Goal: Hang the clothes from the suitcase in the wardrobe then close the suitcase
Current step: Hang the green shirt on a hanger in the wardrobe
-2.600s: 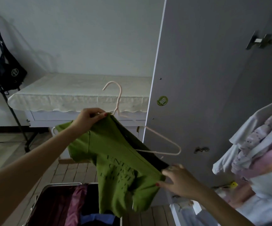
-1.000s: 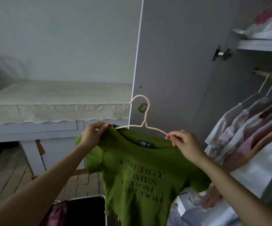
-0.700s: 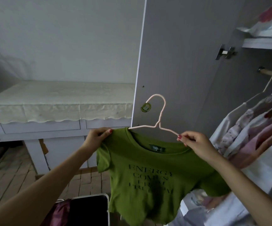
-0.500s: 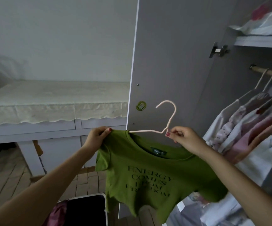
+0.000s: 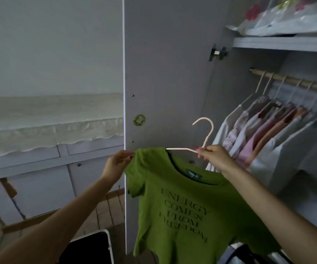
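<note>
green T-shirt printed "ENERGY COMES FROM FREEDOM", neck label unreadable

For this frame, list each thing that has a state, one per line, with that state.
green T-shirt: on the pink hanger, held up, not yet on the rail
pink hanger: hook free, off the rail
left hand: pinches the shirt's shoulder
right hand: grips the hanger at its neck
wardrobe door: open
rail: carries several hung clothes
suitcase: open
</note>
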